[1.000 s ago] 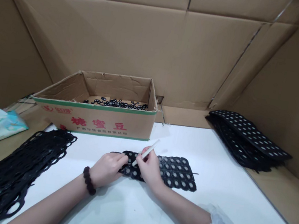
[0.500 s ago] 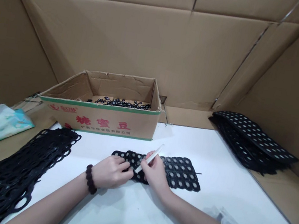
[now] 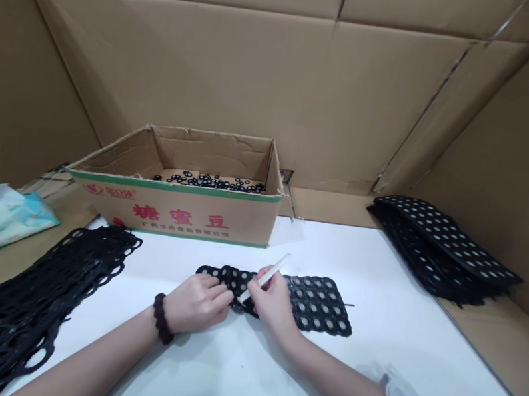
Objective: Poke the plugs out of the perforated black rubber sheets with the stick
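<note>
A black rubber sheet [image 3: 322, 306] with rows of round holes, pale inside, lies flat on the white table. My right hand [image 3: 274, 304] is closed round a slim white pen-like stick [image 3: 265, 278], slanted with its lower tip down at the sheet. Beside that tip, my left hand [image 3: 201, 302] rests on the sheet's left part, its fingers curled and closed on the near edge. The fingertips of the left hand are partly hidden, and both hands cover some of the holes.
Behind the hands stands an open cardboard box [image 3: 176, 210] with many small black rings [image 3: 216, 182]. On the left lie black webbed offcuts [image 3: 24, 300] and a tissue pack [image 3: 1, 221]. A stack of black dotted sheets [image 3: 443, 248] sits at right. Cardboard walls [image 3: 245, 73] enclose the table.
My left fingers have shifted slightly on the sheet, drawing in a little toward me. The white stick stays in my right hand at nearly the same spot. The whole view has moved marginally.
</note>
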Tool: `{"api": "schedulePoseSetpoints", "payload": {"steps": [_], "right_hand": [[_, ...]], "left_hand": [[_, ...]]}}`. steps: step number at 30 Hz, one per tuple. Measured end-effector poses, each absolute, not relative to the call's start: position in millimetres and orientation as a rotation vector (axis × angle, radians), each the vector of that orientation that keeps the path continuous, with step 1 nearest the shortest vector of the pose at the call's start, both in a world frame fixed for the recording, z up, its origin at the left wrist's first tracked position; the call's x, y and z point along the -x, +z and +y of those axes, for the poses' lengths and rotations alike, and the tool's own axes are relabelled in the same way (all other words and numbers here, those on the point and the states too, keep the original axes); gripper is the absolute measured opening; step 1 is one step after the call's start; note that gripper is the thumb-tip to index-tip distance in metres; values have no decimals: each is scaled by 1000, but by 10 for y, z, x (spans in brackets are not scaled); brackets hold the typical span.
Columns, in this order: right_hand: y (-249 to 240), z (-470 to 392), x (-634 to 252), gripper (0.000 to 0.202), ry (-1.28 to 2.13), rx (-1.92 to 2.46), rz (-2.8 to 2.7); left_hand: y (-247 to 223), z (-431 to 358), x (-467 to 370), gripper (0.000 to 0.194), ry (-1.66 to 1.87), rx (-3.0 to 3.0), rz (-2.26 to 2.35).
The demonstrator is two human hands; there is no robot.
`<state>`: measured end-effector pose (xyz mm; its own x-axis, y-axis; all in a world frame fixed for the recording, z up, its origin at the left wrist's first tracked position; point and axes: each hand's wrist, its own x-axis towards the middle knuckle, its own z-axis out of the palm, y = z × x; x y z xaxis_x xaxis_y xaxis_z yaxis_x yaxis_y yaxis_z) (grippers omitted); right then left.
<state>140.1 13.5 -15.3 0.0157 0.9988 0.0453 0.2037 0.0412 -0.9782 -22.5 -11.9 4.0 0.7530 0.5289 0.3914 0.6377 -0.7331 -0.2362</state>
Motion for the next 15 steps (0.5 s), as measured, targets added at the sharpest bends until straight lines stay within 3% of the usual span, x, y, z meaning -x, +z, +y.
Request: {"api": "schedulePoseSetpoints", "payload": {"steps": [15], "right_hand": [[-118, 37, -1402, 8, 1013, 1187, -1642]], "left_hand": [[-17, -125, 192, 16, -576, 2504, -1115]]}}
